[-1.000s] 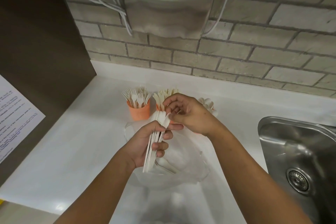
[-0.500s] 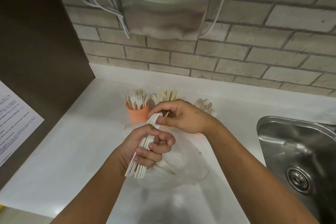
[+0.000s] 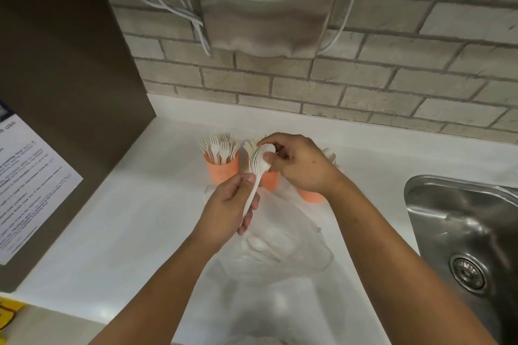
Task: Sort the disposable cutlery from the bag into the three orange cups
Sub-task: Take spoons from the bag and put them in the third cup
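**A:** Where's the cutlery?
**B:** A stack of white spoons (image 3: 259,165) is held above the clear bag (image 3: 294,249) on the worktop (image 3: 134,218).
**A:** Held how?
**B:** The left hand (image 3: 227,204) has its fingers clamped round the handles. The right hand (image 3: 300,165) pinches the bowls between thumb and fingers.
**A:** The cups?
**B:** Just behind. The left cup (image 3: 221,172) holds forks (image 3: 218,147). The middle cup (image 3: 270,180) and right cup (image 3: 309,196) are half hidden by the right hand. The sink (image 3: 462,232) is off right.

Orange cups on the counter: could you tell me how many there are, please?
3: left cup holds forks; middle cup beside it; right cup partly hidden under the right hand.
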Action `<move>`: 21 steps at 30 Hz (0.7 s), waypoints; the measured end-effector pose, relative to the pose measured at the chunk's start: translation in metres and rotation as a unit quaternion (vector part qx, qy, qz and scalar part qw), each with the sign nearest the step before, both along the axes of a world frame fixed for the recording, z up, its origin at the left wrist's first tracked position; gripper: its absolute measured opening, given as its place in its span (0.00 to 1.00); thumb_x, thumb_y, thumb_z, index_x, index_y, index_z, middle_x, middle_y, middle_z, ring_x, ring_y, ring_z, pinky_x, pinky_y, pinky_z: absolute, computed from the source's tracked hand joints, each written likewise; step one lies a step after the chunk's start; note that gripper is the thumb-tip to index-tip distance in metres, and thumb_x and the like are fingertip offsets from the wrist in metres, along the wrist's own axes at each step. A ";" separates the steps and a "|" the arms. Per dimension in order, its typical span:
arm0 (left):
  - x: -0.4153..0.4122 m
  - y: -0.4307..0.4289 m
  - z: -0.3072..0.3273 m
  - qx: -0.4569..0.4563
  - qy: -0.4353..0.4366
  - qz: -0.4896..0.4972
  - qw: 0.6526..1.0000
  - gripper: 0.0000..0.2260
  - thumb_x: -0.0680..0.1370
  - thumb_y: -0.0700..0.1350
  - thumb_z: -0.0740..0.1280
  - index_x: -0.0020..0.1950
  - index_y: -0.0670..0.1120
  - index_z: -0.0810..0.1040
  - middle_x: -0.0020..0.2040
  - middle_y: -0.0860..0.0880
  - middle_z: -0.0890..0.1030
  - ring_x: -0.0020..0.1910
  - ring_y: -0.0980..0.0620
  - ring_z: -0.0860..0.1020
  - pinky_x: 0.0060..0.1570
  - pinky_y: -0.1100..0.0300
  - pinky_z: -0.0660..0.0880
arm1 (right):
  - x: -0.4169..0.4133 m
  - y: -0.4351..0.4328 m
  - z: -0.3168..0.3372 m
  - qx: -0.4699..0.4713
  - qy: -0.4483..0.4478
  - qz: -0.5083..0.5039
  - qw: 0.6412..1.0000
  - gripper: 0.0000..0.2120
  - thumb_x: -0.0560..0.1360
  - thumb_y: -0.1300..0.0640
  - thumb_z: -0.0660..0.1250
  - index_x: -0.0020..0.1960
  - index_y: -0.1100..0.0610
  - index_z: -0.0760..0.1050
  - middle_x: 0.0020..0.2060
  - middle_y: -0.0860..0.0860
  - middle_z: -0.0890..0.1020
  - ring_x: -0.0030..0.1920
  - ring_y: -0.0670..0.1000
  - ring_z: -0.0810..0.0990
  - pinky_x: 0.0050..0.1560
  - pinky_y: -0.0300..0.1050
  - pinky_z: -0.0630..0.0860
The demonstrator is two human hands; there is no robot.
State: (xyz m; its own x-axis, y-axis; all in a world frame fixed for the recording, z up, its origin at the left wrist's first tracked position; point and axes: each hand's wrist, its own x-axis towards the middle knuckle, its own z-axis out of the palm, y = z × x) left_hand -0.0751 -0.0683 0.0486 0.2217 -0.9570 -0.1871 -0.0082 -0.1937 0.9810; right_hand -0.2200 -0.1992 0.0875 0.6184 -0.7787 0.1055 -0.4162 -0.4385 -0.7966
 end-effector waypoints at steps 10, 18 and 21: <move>0.021 0.008 -0.011 0.012 0.008 0.013 1.000 0.15 0.87 0.50 0.58 0.55 0.44 0.80 0.38 0.48 0.81 0.25 0.53 0.71 0.26 0.59 0.69 | 0.026 0.031 -0.024 0.119 -0.186 -0.218 0.951 0.04 0.78 0.64 0.70 0.47 0.58 0.83 0.33 0.54 0.84 0.30 0.52 0.82 0.39 0.52 0.82; 0.024 0.011 -0.020 0.043 -0.056 -0.029 0.997 0.16 0.87 0.51 0.58 0.49 0.42 0.78 0.32 0.55 0.80 0.23 0.54 0.69 0.25 0.60 0.67 | 0.016 0.047 -0.032 0.149 -0.180 -0.250 0.940 0.03 0.80 0.65 0.67 0.53 0.63 0.77 0.42 0.56 0.83 0.33 0.52 0.85 0.34 0.43 0.82; 0.015 0.004 -0.017 0.031 -0.054 -0.058 0.996 0.13 0.87 0.51 0.59 0.52 0.45 0.77 0.40 0.50 0.82 0.24 0.52 0.69 0.24 0.61 0.65 | 0.005 0.049 -0.023 0.169 -0.193 -0.250 0.934 0.05 0.79 0.68 0.68 0.55 0.64 0.76 0.42 0.55 0.82 0.31 0.50 0.85 0.34 0.39 0.79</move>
